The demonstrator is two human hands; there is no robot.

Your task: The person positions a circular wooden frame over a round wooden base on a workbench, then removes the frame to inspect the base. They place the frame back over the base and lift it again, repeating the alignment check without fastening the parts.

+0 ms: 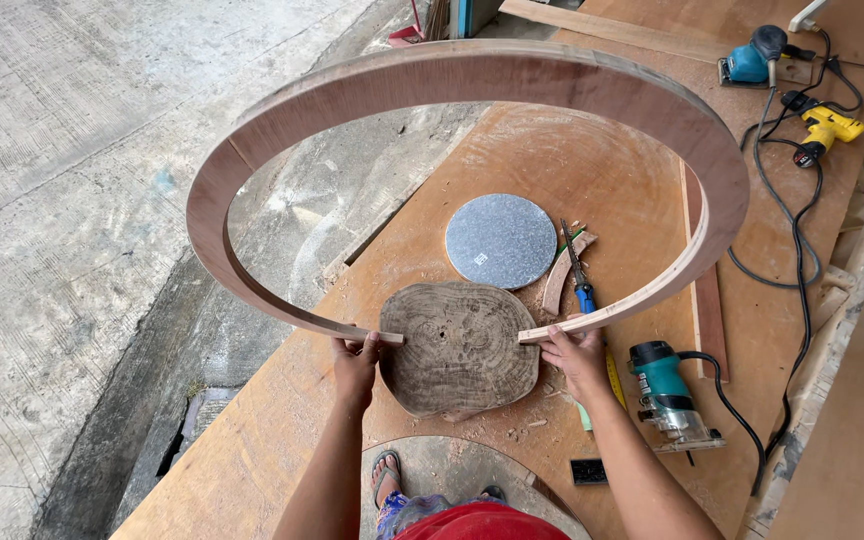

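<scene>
My left hand [355, 358] and right hand [574, 352] each pinch one open end of a wooden ring [472, 80], raised toward twelve o'clock above the desk [272, 440]; I keep both grips level.

At three o'clock the trim router's cord [742, 420] runs behind the bench edge; the sander [752, 62] at one o'clock sits partly hidden.

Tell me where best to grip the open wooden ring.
Grip the open wooden ring at its two cut ends, from the near side, as the left hand and right hand do. The band is thin and wide; the gap leaves free ends that probably flex unless both are held.
</scene>
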